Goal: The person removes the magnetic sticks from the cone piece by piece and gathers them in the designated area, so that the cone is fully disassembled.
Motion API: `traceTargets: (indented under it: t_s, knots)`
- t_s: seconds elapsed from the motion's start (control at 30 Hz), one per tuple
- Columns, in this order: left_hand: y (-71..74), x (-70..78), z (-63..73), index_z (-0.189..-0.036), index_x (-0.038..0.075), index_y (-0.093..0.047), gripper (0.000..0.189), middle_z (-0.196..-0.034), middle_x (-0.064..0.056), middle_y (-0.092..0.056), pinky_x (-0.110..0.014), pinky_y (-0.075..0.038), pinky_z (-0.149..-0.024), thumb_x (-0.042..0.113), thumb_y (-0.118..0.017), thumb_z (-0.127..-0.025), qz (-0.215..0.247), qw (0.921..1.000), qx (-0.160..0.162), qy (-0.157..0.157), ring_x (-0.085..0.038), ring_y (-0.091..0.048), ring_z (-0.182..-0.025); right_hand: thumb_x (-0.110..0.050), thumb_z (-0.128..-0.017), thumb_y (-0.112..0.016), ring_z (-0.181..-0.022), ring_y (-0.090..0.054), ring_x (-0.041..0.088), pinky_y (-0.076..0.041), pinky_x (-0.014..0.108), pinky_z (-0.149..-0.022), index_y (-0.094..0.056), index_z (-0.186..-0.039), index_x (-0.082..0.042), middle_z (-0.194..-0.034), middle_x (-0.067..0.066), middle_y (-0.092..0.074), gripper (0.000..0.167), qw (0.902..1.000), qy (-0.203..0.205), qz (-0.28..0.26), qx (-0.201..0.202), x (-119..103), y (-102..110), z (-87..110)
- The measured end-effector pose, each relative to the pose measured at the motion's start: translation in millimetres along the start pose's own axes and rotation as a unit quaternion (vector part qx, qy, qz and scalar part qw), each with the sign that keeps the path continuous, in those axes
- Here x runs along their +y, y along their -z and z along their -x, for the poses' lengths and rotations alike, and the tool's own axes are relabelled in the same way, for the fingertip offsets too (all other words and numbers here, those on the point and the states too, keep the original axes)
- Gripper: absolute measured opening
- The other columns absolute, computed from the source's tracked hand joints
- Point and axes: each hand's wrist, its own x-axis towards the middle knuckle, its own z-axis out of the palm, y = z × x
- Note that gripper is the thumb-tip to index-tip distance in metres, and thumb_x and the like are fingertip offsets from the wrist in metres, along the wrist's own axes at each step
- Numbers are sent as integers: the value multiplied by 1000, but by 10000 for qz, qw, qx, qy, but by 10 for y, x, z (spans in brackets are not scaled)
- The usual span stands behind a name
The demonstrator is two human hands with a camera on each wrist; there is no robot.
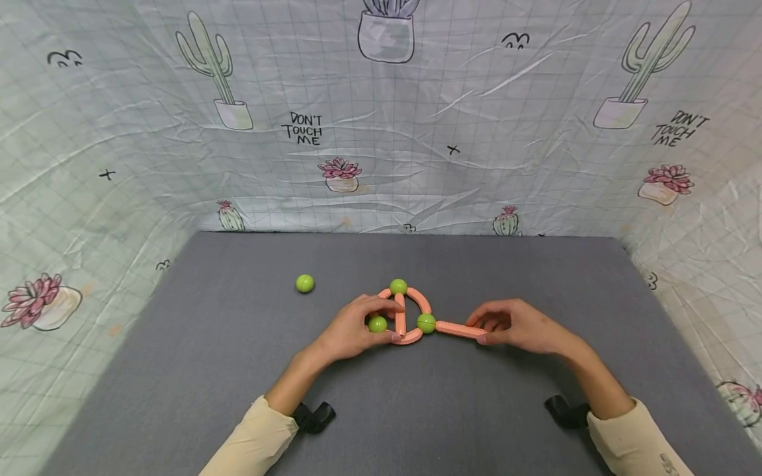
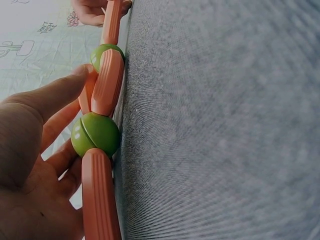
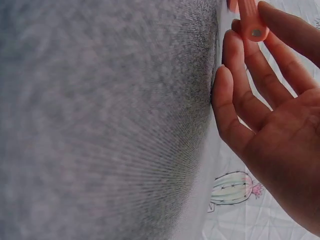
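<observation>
The left hand (image 1: 360, 327) pinches a straight rod (image 1: 400, 317) at a ring (image 1: 420, 299) of curved rods (image 1: 409, 338) and green balls (image 1: 398, 286); the right hand (image 1: 520, 325) pinches a second rod (image 1: 458, 328). A loose ball (image 1: 305, 283) lies farther left.

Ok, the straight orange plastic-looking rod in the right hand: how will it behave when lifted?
The straight orange plastic-looking rod seems stiff: it shows no bend between the right hand and the round green ball. Lifting may tug that ball, since the rod's far end appears to meet it. The silvery disc in its near end hints it could cling magnetically.
</observation>
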Motion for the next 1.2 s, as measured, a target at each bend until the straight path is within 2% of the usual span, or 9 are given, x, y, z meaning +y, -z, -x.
traceTargets:
  t_s: [0.37, 0.67, 0.97, 1.13, 1.2]
  knots:
    - [-4, -5, -10, -129, 21, -73, 45, -126, 3, -74, -38, -51, -95, 28, -87, -87, -42, 10000, 12, 32, -17, -61, -108, -10, -90, -80, -81, -65, 9, -53, 24, -67, -77, -117, -6, -100, 8, -75, 27, 9993, -292, 234, -75, -58, -10, -74]
    - [-1, 20, -15, -130, 20, -73, 45, -122, 3, -75, -38, -51, -94, 27, -86, -87, -142, 9999, 5, -32, -17, -61, -106, -16, -90, -82, -92, -65, 11, -55, 24, -75, -74, -123, -6, -111, 10, -74, 36, 9987, -251, 410, 156, -70, -14, -129]
    - [0, 50, -11, -130, 20, -72, 46, -118, 3, -75, -37, -51, -93, 28, -86, -88, -318, 9995, -34, -35, -17, -59, -104, -19, -96, -76, -95, -68, 17, -54, 26, -73, -72, -124, -5, -118, 13, -74, 32, 9980, -229, 377, 460, -154, -65, -299]
    - [3, 60, -4, -130, 20, -72, 45, -117, 4, -75, -37, -51, -93, 29, -86, -87, -356, 9994, -25, -29, -16, -60, -104, -16, -98, -73, -100, -70, 21, -57, 28, -77, -71, -125, -2, -120, 15, -73, 30, 9981, -221, 116, 556, -212, -96, -405]
    - [6, 63, -6, -130, 19, -73, 45, -117, 4, -75, -37, -51, -93, 29, -86, -88, -348, 9993, -20, -116, -16, -60, -103, -16, -98, -73, -101, -70, 22, -58, 29, -78, -71, -126, -2, -121, 16, -73, 31, 9981, -214, 50, 581, -230, -106, -446]
